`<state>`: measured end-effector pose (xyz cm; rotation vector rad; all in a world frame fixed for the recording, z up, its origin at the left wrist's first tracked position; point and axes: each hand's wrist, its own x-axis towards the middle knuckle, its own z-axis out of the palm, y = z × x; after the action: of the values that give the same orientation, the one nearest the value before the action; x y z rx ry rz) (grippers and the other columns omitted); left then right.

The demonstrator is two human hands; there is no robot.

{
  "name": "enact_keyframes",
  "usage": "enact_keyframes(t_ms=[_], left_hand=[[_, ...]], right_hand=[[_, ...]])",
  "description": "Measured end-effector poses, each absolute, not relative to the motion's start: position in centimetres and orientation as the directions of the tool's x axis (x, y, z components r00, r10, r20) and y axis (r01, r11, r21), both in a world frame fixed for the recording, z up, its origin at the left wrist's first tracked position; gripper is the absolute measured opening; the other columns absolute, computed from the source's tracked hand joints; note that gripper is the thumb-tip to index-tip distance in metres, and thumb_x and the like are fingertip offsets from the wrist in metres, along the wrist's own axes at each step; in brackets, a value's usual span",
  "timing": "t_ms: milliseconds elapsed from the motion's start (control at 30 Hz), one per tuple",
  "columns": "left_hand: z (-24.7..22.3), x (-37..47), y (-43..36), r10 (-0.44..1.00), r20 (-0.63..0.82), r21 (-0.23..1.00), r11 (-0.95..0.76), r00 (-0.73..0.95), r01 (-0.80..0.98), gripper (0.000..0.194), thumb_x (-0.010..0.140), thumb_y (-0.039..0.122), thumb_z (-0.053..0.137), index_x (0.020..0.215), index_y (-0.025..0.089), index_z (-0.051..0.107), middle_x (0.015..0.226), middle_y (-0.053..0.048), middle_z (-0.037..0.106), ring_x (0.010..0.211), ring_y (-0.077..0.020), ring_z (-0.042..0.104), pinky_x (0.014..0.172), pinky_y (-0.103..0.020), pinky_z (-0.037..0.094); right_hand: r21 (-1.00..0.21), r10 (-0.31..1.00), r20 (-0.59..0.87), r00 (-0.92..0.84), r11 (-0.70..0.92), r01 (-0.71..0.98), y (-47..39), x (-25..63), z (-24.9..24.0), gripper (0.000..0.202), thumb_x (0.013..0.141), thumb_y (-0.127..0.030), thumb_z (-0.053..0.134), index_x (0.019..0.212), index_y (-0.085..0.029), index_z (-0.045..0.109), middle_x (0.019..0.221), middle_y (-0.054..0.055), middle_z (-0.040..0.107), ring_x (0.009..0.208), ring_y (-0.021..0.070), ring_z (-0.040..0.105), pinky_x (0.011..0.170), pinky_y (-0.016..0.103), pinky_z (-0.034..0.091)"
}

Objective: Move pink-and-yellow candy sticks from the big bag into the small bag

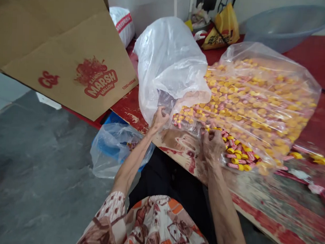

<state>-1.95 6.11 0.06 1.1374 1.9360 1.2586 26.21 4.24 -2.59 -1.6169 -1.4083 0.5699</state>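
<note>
A big clear plastic bag (259, 100) lies on its side on the red table (322, 56), long axis running from the far right toward the person, mouth pointing at them. It is packed with small yellow-capped pieces (238, 153). The left hand (159, 119) pinches the bag's upturned rim; the right hand (212, 147) seems closed on film at the mouth, though the grip is blurred. Left of the bag stands a marshmallow carton (74, 55).

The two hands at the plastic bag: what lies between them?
In the head view, between the left hand and the right hand lies the open mouth of the clear plastic bag, with yellow-and-pink small pieces showing through the film.
</note>
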Motion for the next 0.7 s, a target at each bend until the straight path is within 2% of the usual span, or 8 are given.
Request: enact_keyframes(t_ms=[67, 100, 200, 267, 400, 500, 600, 700], left_hand=[[0.5, 0.1, 3.9, 0.889, -0.102, 0.983, 0.159, -0.446, 0.091, 0.032, 0.095, 0.033, 0.087, 0.118, 0.021, 0.067, 0.096, -0.007, 0.081, 0.091, -0.0254, 0.083, 0.081, -0.036, 0.067], [0.6, 1.3, 2.7, 0.907, -0.132, 0.991, 0.133, -0.400, -0.027, 0.035, 0.096, 0.039, 0.088, 0.116, 0.021, 0.066, 0.095, -0.006, 0.081, 0.089, -0.0240, 0.083, 0.075, -0.032, 0.065], [0.7, 5.0, -0.1, 0.949, -0.161, 0.962, 0.090, -0.270, -0.257, 0.045, 0.091, 0.048, 0.094, 0.113, 0.021, 0.066, 0.106, -0.006, 0.083, 0.092, -0.0221, 0.085, 0.071, -0.028, 0.064], [0.6, 7.0, -1.2, 0.959, -0.172, 0.938, 0.090, -0.226, -0.335, 0.050, 0.089, 0.053, 0.096, 0.112, 0.021, 0.066, 0.108, -0.006, 0.082, 0.092, -0.0212, 0.085, 0.073, -0.029, 0.065], [0.6, 8.8, -2.4, 0.954, -0.178, 0.920, 0.074, -0.241, -0.385, 0.055, 0.087, 0.058, 0.098, 0.111, 0.022, 0.064, 0.101, -0.003, 0.080, 0.086, -0.0164, 0.081, 0.078, -0.029, 0.067], [1.0, 8.9, -3.1, 0.958, -0.176, 0.929, 0.084, -0.228, -0.361, 0.055, 0.086, 0.060, 0.098, 0.109, 0.023, 0.064, 0.096, -0.001, 0.078, 0.080, -0.0155, 0.078, 0.074, -0.029, 0.066], [1.5, 9.4, -4.1, 0.975, -0.157, 0.943, 0.100, -0.160, -0.318, 0.056, 0.088, 0.064, 0.096, 0.109, 0.023, 0.065, 0.095, -0.002, 0.076, 0.078, -0.0169, 0.077, 0.069, -0.030, 0.066], [1.9, 10.5, -5.0, 0.989, -0.115, 0.961, 0.087, -0.093, -0.264, 0.057, 0.089, 0.067, 0.095, 0.110, 0.024, 0.066, 0.091, -0.002, 0.075, 0.075, -0.0180, 0.077, 0.069, -0.032, 0.067]], right_hand=[[-0.919, 0.931, 0.156, 0.331, 0.014, 0.393, 3.6, 25.0, -1.5, 0.046, 0.100, -0.072, 0.061, 0.096, -0.026, 0.062, 0.079, 0.001, 0.067, 0.075, 0.0223, 0.063, 0.075, 0.035, 0.049], [-0.956, 0.922, 0.124, 0.366, 0.012, 0.292, 3.2, 24.1, -0.9, 0.046, 0.100, -0.072, 0.062, 0.098, -0.026, 0.062, 0.082, 0.001, 0.069, 0.075, 0.0216, 0.063, 0.075, 0.034, 0.050], [-0.998, 0.930, 0.024, 0.367, 0.041, -0.039, 1.6, 21.1, 0.5, 0.045, 0.102, -0.072, 0.064, 0.101, -0.027, 0.059, 0.091, 0.001, 0.073, 0.079, 0.0196, 0.067, 0.075, 0.031, 0.053], [-0.984, 0.945, -0.024, 0.327, 0.036, -0.174, 0.3, 19.4, 1.0, 0.044, 0.101, -0.071, 0.068, 0.100, -0.027, 0.058, 0.090, 0.000, 0.072, 0.077, 0.0186, 0.067, 0.074, 0.030, 0.055], [-0.974, 0.977, -0.035, 0.210, 0.013, -0.225, -1.8, 19.1, 1.0, 0.046, 0.097, -0.070, 0.078, 0.099, -0.026, 0.064, 0.088, -0.002, 0.070, 0.076, 0.0172, 0.066, 0.073, 0.029, 0.056], [-0.967, 0.983, -0.049, 0.177, -0.002, -0.256, -1.2, 20.7, 0.9, 0.054, 0.098, -0.080, 0.073, 0.097, -0.026, 0.069, 0.080, -0.003, 0.064, 0.071, 0.0165, 0.060, 0.069, 0.029, 0.054], [-0.905, 0.973, -0.211, 0.091, -0.160, -0.395, 1.1, 22.2, 1.3, 0.067, 0.097, -0.095, 0.065, 0.095, -0.027, 0.068, 0.077, -0.002, 0.064, 0.067, 0.0173, 0.058, 0.061, 0.029, 0.051], [-0.804, 0.932, -0.340, -0.124, -0.356, -0.475, 3.1, 22.7, 2.2, 0.077, 0.096, -0.103, 0.060, 0.090, -0.026, 0.066, 0.082, 0.002, 0.072, 0.064, 0.0173, 0.059, 0.053, 0.028, 0.047]])
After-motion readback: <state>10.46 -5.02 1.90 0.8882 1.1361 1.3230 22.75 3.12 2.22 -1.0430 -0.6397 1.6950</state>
